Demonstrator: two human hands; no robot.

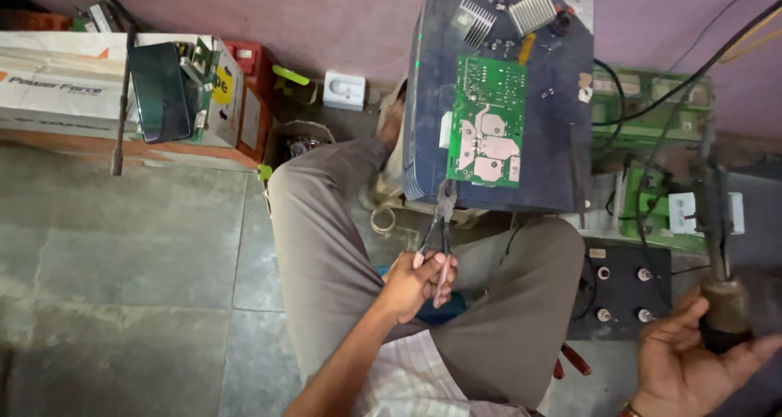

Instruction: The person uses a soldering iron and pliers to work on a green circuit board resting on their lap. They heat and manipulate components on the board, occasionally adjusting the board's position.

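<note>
At frame bottom, left hand fingers clamped on pliers, right hand cropped, gripping blurred soldering iron.

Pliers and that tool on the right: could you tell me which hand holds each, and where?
Left hand grips the pliers by the handles; right hand holds the soldering iron by its handle.

A white-and-orange cardboard box lies far left by the wall, a dark phone screen beside it.
</note>
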